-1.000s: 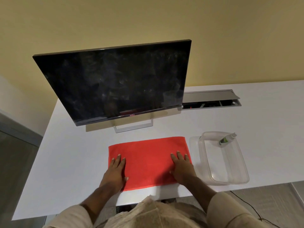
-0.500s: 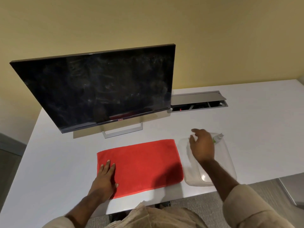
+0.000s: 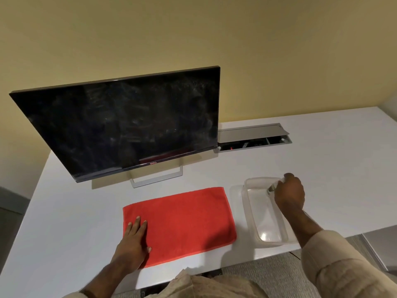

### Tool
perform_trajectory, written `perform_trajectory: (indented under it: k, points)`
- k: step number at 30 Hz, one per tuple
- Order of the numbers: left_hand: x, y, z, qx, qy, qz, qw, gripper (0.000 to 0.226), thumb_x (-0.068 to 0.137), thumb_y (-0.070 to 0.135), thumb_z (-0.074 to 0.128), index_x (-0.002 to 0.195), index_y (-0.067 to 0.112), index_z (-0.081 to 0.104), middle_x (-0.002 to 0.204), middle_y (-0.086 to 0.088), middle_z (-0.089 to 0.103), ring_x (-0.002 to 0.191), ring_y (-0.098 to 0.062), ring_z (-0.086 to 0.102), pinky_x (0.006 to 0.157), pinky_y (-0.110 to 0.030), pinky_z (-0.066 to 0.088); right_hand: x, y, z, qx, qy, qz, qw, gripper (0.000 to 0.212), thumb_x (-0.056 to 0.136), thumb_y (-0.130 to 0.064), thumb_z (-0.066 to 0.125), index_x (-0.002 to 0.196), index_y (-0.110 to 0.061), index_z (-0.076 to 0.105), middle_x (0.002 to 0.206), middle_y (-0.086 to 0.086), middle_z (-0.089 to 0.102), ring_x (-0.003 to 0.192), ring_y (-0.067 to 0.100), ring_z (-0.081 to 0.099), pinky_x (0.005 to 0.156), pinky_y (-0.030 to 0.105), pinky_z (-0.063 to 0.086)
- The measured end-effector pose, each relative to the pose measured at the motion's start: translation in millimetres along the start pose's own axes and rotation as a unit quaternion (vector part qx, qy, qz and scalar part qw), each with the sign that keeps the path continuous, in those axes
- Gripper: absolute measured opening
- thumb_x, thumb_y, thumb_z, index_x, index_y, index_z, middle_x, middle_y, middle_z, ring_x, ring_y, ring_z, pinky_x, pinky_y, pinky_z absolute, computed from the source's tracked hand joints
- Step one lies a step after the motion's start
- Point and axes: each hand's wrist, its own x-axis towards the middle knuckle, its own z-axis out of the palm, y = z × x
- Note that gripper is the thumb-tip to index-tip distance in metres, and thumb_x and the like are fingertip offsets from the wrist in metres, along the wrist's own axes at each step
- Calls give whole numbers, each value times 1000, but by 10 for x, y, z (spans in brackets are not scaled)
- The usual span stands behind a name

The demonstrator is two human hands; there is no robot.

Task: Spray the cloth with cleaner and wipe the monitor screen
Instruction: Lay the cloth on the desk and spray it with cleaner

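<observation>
Yellow wall (image 3: 257,50), white desk (image 3: 322,168) (open cable tray (image 3: 253,136)), grey carpet (image 3: 268,274)

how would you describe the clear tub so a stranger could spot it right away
Start at the white desk under the dark monitor. Right of the flat red cloth sits the clear tub, the only see-through container, with the right hand reaching into it.

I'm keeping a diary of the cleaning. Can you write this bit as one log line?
step: grabbing cleaner | left hand: flat on red cloth | right hand: gripping spray bottle in clear tub | monitor: smudged, unwiped
</observation>
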Motion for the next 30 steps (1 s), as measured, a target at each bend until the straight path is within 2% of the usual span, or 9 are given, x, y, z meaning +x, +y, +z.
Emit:
perform_trajectory:
  k: [5, 10, 15, 18, 20, 23, 26, 28, 30]
  points:
    - [-17, 25, -35, 11, -7, 1, 1000, 91, 97, 43, 55, 160, 20, -6, 167, -2, -19, 155, -30, -11, 123, -45, 20, -5, 13, -1, -7, 7, -19, 1000, 20, 95, -6, 51, 108, 3, 64, 105, 22, 67, 96, 39, 63, 79, 37, 47]
    - [-46, 54, -71, 14, -5, 5, 1000, 91, 96, 42, 56, 160, 20, -5, 167, -3, -19, 155, -29, -11, 123, -44, 21, -133, -70, -20, -18, 67, -72, 995, 17, 95, -7, 54, 92, 4, 66, 92, 21, 69, 82, 37, 64, 67, 32, 42]
    - [-71, 86, -107, 21, -10, 7, 1000, 90, 97, 42, 55, 159, 19, -7, 167, -3, -19, 155, -30, -11, 123, -45, 21, -316, -266, -183, 20, 143, -134, 980, 24, 99, -15, 54, 104, 4, 68, 95, 21, 71, 87, 37, 65, 71, 34, 45]
    - [-85, 83, -120, 26, -13, 7, 1000, 90, 97, 43, 54, 159, 19, -7, 167, -3, -19, 155, -30, -11, 123, -44, 21, -404, -424, -343, 60, 174, -160, 970, 27, 99, -17, 56, 113, 3, 67, 106, 22, 71, 96, 38, 66, 83, 45, 52]
    - [-86, 84, -121, 25, -13, 7, 1000, 90, 97, 42, 54, 159, 19, -6, 167, -3, -18, 155, -29, -10, 122, -45, 22, -464, -520, -422, 97, 181, -179, 962, 27, 98, -18, 58, 116, 2, 67, 111, 20, 71, 102, 37, 66, 89, 45, 51]
    - [-82, 102, -143, 12, -8, 2, 1000, 89, 96, 43, 55, 160, 20, -1, 168, -2, -14, 156, -28, -7, 122, -45, 23, -555, -665, -505, 180, 164, -180, 953, 26, 98, -19, 58, 116, -3, 67, 112, 14, 72, 101, 29, 67, 89, 34, 49]
    - [-91, 158, -218, -30, 39, -1, 999, 83, 91, 44, 61, 159, 21, 19, 169, -1, 0, 155, -25, 13, 121, -42, 30, -669, -804, -524, 266, 110, -198, 937, 22, 96, -14, 61, 115, -7, 69, 106, 8, 72, 94, 23, 68, 83, 26, 48]
    - [-100, 248, -307, -58, 92, 9, 994, 75, 88, 43, 65, 153, 21, 35, 168, 0, 14, 150, -23, 28, 117, -40, 36, -762, -886, -486, 313, 54, -197, 927, 22, 94, -13, 64, 115, -8, 70, 106, 7, 73, 93, 24, 69, 84, 31, 55]
    - [-92, 387, -418, -88, 136, 32, 986, 67, 87, 39, 69, 147, 20, 46, 163, -2, 27, 146, -23, 33, 116, -38, 36, -865, -964, -415, 346, 4, -199, 917, 19, 92, -12, 66, 111, -12, 71, 103, 4, 73, 90, 24, 70, 83, 38, 59]
